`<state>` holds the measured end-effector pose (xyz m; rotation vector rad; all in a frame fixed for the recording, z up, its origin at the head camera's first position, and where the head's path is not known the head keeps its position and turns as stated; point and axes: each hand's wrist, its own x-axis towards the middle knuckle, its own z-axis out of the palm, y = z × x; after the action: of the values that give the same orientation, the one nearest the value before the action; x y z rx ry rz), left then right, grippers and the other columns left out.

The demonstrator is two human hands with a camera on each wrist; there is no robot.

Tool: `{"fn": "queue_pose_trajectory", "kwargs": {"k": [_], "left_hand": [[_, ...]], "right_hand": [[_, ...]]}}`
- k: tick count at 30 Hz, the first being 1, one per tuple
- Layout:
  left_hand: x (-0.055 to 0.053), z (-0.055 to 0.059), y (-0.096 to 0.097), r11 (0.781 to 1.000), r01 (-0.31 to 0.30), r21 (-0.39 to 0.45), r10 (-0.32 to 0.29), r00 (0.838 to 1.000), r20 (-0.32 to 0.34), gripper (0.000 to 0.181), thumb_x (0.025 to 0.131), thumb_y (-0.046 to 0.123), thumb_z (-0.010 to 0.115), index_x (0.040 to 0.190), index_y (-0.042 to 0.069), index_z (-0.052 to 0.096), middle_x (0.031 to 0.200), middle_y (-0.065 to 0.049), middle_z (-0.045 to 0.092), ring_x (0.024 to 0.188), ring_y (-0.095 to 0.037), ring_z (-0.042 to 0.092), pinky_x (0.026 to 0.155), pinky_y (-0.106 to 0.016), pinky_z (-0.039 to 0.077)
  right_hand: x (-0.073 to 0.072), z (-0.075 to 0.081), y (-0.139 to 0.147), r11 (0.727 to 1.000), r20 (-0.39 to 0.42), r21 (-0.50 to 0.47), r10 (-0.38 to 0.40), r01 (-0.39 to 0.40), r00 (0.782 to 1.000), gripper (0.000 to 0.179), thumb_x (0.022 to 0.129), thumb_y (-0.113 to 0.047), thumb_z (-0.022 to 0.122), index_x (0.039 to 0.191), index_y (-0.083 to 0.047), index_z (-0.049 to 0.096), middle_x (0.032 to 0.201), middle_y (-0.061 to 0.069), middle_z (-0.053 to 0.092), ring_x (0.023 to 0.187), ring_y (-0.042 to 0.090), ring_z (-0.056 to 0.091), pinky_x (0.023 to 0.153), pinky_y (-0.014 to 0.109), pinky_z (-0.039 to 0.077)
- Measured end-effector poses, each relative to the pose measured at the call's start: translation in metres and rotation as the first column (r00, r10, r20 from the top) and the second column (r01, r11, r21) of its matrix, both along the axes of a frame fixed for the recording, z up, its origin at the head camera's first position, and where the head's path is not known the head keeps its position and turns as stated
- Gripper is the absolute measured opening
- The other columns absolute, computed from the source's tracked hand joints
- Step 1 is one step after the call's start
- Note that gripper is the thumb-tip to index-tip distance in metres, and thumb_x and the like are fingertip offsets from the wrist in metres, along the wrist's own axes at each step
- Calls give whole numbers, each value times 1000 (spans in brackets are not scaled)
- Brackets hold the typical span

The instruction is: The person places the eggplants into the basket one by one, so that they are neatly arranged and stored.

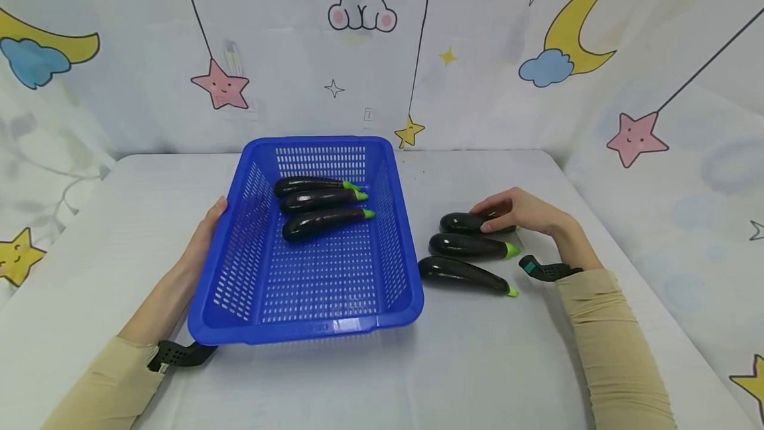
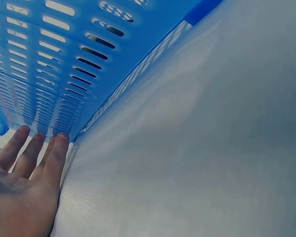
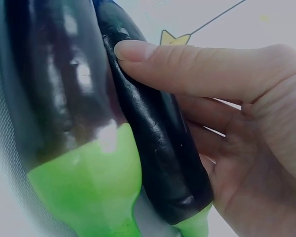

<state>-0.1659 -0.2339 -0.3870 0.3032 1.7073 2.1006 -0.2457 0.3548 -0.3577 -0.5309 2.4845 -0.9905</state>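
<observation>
My right hand (image 1: 522,211) pinches the farthest of three eggplants to the right of the basket. In the right wrist view the thumb lies across this dark eggplant (image 3: 153,128), with fingers on its far side. A second eggplant (image 1: 471,245) lies just nearer, and the nearest eggplant (image 1: 465,273) reaches the basket's right edge. My left hand (image 1: 199,244) is against the left side of the blue basket (image 1: 412,277). The left wrist view shows its fingers (image 2: 56,160) fairly straight at the perforated outer wall; the thumb is hidden there. Three eggplants (image 1: 325,221) lie inside the basket.
A white cloth covers the table (image 1: 489,363). Behind it hangs a pale curtain (image 1: 477,105) printed with stars, moons and a white animal. Each wrist wears a black strap (image 1: 546,271).
</observation>
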Motion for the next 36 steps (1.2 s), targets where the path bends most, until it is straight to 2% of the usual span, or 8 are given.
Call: {"fn": "queue_pose_trajectory", "kwargs": {"k": [11, 19, 21, 26, 29, 36], "left_hand": [[-1, 2, -1, 1000, 18, 18, -18, 1000, 13, 78, 101, 63, 22, 161, 23, -5, 147, -7, 30, 123, -17, 50, 94, -38, 52], [1, 3, 1, 1000, 22, 22, -22, 1000, 0, 76, 101, 62, 22, 162, 24, -3, 147, -8, 32, 122, -17, 50, 94, -37, 52], [1, 3, 1, 999, 28, 36, -28, 1000, -5, 76, 102, 61, 22, 162, 22, -3, 144, -6, 36, 119, -16, 52, 92, -36, 52], [1, 3, 1, 999, 31, 44, -31, 1000, -3, 76, 102, 61, 23, 162, 21, -3, 143, -6, 38, 118, -16, 53, 92, -35, 52], [2, 3, 1, 999, 24, 28, -24, 1000, -4, 75, 101, 61, 22, 161, 25, -3, 145, -7, 33, 120, -17, 50, 93, -37, 52], [1, 2, 0, 999, 31, 42, -31, 1000, 3, 75, 102, 61, 22, 162, 21, -2, 141, -4, 41, 117, -15, 53, 92, -35, 52]], "right_hand": [[-1, 0, 0, 1000, -4, -6, 17, -17, 1000, 41, 83, -28, 83, 122, -20, 72, 126, 1, 68, 116, 23, 62, 97, 29, 48], [1, 0, 0, 999, -34, 10, 31, -31, 999, 40, 84, -30, 82, 122, -21, 72, 126, -1, 69, 118, 22, 60, 102, 45, 43], [1, 0, 0, 999, -38, 12, 34, -34, 999, 40, 84, -30, 82, 123, -21, 72, 126, -1, 69, 119, 22, 60, 103, 46, 43], [0, -1, -1, 999, -53, 15, 42, -42, 998, 40, 85, -30, 81, 123, -21, 72, 126, -1, 69, 121, 22, 59, 104, 48, 41], [0, -1, -2, 999, -60, 14, 43, -42, 997, 40, 86, -30, 81, 123, -21, 71, 126, -1, 69, 121, 23, 59, 105, 49, 41], [1, -1, -4, 999, -82, 15, 31, -30, 996, 39, 87, -28, 80, 124, -19, 71, 126, 1, 69, 118, 22, 60, 102, 44, 43]]}}
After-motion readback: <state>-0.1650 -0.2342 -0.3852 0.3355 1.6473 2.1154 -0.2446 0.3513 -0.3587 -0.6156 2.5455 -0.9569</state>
